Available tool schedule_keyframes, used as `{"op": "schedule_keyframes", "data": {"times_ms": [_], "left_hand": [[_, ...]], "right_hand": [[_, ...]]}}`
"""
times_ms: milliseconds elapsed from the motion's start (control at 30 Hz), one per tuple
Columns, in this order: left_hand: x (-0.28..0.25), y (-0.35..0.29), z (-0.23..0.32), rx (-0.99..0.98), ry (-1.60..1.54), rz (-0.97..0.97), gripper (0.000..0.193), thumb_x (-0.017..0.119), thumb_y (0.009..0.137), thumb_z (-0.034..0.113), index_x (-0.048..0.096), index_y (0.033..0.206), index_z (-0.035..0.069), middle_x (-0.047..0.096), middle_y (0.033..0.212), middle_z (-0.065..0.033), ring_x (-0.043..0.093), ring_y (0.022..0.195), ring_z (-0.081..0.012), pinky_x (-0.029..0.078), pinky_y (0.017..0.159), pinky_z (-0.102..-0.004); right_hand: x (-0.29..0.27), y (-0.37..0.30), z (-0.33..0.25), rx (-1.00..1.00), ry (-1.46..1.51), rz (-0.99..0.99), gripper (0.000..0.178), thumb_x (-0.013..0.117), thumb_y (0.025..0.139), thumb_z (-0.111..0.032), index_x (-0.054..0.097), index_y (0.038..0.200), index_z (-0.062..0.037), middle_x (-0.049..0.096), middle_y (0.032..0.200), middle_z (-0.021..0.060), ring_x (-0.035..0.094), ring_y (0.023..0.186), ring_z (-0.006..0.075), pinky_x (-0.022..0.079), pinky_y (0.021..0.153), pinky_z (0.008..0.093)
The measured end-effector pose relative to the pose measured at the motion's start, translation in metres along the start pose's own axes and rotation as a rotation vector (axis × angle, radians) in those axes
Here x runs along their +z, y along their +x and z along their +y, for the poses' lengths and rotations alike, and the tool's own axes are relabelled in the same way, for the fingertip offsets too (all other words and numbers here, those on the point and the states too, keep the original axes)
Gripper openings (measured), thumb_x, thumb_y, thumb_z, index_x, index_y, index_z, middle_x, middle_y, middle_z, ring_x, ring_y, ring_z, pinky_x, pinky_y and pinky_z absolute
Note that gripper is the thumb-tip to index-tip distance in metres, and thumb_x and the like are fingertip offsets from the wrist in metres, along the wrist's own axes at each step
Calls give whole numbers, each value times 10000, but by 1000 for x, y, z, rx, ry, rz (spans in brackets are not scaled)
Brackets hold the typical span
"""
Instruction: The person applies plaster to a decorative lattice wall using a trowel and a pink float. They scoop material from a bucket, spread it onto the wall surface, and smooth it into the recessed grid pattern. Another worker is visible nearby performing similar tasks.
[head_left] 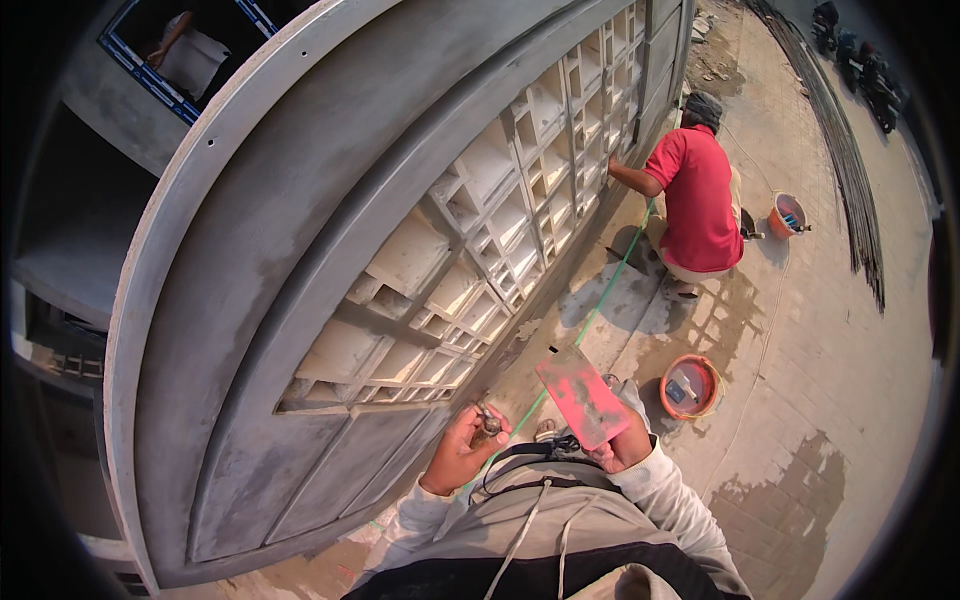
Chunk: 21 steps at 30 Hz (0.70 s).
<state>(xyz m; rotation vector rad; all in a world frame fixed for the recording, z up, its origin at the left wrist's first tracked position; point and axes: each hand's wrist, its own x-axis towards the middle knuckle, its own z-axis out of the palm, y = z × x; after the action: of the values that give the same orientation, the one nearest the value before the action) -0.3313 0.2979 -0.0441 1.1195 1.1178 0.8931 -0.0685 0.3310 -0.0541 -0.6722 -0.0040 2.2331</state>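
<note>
My right hand [628,447] grips a flat red plastering float [585,398] smeared with grey cement, held in front of my waist. Its handle is hidden beneath the board. To the left, close to the foot of the grey wall [300,205], my left hand [462,450] has its fingers curled around a small dark, roundish thing [490,424], too small to name. Beyond that hand, a lattice [490,215] of pale rectangular openings is set into the wall. A green line [612,285] stretches along the ground, passing between my hands.
A co-worker in a red shirt [695,195] crouches ahead, one hand at the lattice. An orange bucket [715,375] with tools stands right of my float; another bucket [787,214] sits beside the co-worker. Long rods [845,150] lie on the paving. Motorbikes stand at far right.
</note>
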Motion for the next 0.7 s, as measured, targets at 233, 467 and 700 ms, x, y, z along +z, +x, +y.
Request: {"op": "schedule_keyframes", "data": {"times_ms": [233, 467, 700], "left_hand": [[42, 55, 20, -56, -157, 23, 219, 585, 1001, 111, 463, 1167, 37, 549, 1012, -47, 531, 887, -112, 446, 827, -269], [93, 126, 55, -66, -175, 31, 220, 562, 1010, 117, 448, 1183, 42, 548, 1049, -62, 539, 912, -124, 448, 867, -287], [118, 170, 42, -64, -43, 179, 251, 605, 986, 106, 456, 1184, 63, 564, 1058, -40, 534, 951, -109, 431, 891, -268]], "right_hand": [[15, 35, -83, -203, -295, 32, 458, 413, 1046, -173, 401, 1481, -32, 686, 854, 56, 478, 411, 47, 357, 329, 188], [0, 55, -188, 155, 8, -61, 380, 383, 1043, -195, 508, 1348, -6, 641, 755, 69, 438, 368, 68, 322, 308, 192], [23, 70, -239, 214, -101, -73, 354, 372, 1049, -202, 539, 1282, 6, 585, 658, 44, 363, 344, 56, 292, 308, 200]]}}
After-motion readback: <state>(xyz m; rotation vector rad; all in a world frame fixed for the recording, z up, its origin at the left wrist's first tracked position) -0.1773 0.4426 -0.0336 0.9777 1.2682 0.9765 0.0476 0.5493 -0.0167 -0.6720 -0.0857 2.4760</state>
